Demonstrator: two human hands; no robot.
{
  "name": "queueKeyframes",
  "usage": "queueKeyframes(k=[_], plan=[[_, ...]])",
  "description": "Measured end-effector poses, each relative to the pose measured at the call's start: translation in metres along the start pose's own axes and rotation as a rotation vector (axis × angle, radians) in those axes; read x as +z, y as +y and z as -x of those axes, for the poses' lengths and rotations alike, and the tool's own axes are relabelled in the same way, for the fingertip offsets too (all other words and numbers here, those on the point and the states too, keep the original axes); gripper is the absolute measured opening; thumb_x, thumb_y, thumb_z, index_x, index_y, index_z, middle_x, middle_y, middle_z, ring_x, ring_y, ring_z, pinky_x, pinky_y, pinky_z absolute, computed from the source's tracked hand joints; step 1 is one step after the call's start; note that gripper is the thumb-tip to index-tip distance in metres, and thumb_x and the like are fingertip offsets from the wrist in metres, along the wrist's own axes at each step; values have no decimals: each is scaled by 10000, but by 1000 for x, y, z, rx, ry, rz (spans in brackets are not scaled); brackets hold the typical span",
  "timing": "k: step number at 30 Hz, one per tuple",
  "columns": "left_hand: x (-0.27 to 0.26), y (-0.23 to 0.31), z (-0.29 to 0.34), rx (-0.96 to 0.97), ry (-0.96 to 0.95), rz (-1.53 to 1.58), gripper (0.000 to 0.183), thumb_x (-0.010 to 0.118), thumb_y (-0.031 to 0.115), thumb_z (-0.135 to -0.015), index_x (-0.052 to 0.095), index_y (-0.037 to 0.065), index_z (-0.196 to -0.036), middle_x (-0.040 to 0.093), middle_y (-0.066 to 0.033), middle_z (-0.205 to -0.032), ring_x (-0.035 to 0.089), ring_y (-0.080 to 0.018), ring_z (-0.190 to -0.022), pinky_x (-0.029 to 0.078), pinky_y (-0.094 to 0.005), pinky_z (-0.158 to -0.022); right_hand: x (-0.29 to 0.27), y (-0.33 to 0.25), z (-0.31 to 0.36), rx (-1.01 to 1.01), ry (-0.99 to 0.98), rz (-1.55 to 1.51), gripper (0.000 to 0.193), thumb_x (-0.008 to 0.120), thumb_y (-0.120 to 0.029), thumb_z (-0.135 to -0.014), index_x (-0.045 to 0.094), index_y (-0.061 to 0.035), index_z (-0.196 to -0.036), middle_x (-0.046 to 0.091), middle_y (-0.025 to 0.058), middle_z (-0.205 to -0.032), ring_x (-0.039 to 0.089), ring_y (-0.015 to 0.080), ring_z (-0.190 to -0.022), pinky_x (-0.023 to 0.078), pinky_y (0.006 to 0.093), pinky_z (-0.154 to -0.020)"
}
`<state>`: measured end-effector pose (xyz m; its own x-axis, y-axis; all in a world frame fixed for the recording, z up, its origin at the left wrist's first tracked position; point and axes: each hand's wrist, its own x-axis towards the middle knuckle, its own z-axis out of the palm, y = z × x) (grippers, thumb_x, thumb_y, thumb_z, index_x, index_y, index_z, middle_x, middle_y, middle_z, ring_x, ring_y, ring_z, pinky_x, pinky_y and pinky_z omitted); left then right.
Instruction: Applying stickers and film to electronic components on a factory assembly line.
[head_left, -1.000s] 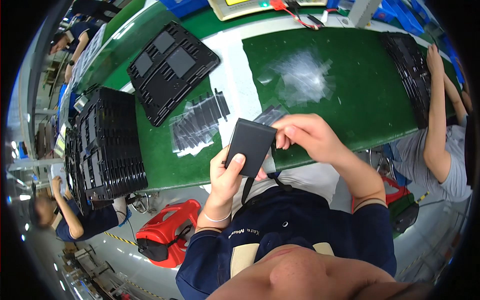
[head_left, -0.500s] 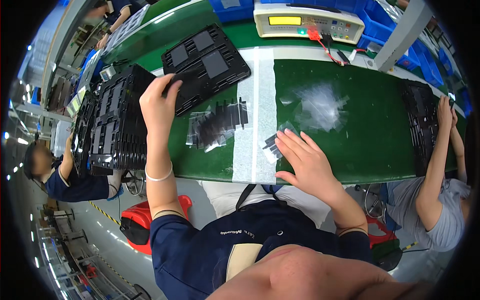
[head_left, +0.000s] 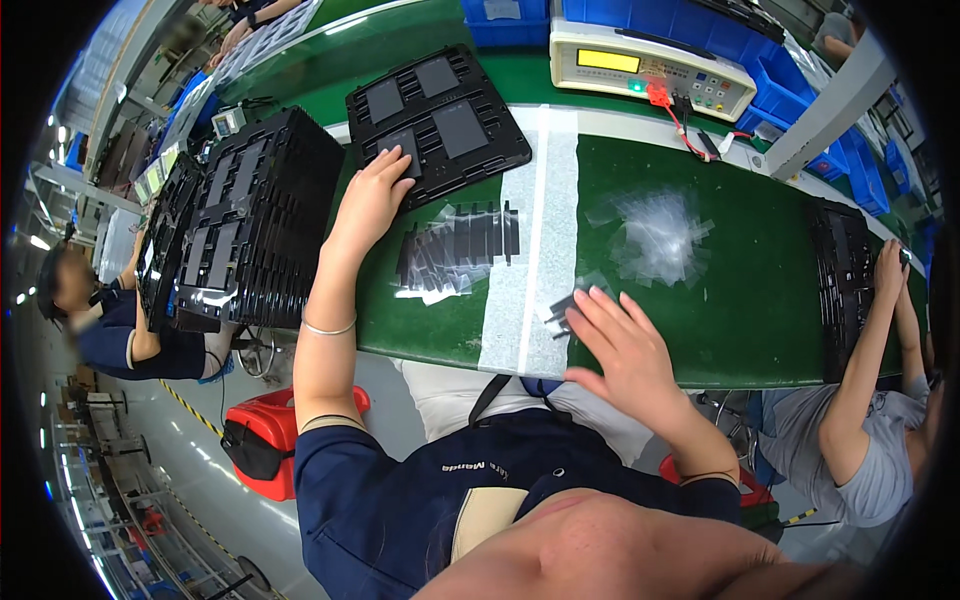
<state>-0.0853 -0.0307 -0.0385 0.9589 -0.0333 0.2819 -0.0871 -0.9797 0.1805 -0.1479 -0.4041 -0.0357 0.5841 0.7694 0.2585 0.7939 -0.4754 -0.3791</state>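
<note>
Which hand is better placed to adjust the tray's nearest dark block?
Likely your left hand: it's at that dark block in the black tray; your right hand is at the dark strips.

Near eleven o'clock my left hand (head_left: 370, 205) hides part of a dark block (head_left: 406, 140), near four my right hand (head_left: 628, 348) covers bits of black strips (head_left: 560, 319), and past three a person in grey (head_left: 872, 468) gets cut off.

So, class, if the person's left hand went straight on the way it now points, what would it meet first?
The left hand would likely meet the nearest dark block in the black tray; it overlaps that block in view, but depth is hard to judge.
</note>
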Motion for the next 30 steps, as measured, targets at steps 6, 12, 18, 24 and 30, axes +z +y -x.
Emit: queueKeyframes(k=[6, 12, 18, 24, 30], plan=[[-15, 34, -8, -45, -191, 43, 460, 515, 287, -892, 484, -13, -1240, 362, -207, -1376, 301, -311, -1311, 237, -465, -1060, 6, 2, 17, -243, 26, 20, 428, 689, -221, -702, 595, -26, -1071, 575, 108, -1164, 534, 244, -1114, 427, 386, -923], [-3, 25, -11, 14, 104, 132, 488, 619, 194, -809, 461, -26, -1215, 413, -269, -1297, 390, -422, -1205, 335, -424, -1014, 0, 10, 2, -359, 123, -69, 174, 652, -104, -702, 658, -50, -867, 653, 74, -931, 634, 210, -894, 518, 328, -748], [-19, 0, -7, -54, 48, -36, 386, 677, 190, -749, 580, 32, -1088, 610, -172, -1068, 592, -335, -957, 486, -379, -810, -18, 33, -48, -441, 22, -232, 180, 652, -57, -666, 646, -46, -846, 646, 64, -797, 634, 213, -727, 511, 324, -648], [-14, 10, -11, -107, 34, -158, 336, 696, 258, -733, 627, 34, -972, 634, -132, -996, 619, -297, -853, 508, -360, -719, -9, 46, -77, -270, 210, -468, 177, 631, 16, -707, 657, -30, -877, 644, 79, -902, 617, 236, -813, 492, 319, -704], [-4, 7, -9, 143, 387, 54, 225, 675, 199, -760, 649, 23, -899, 633, -115, -932, 589, -307, -884, 467, -387, -791, -14, 63, -68, -190, 211, -393, 301, 576, 83, -601, 706, -111, -791, 567, 87, -1123, 460, 310, -1060, 381, 401, -902]])
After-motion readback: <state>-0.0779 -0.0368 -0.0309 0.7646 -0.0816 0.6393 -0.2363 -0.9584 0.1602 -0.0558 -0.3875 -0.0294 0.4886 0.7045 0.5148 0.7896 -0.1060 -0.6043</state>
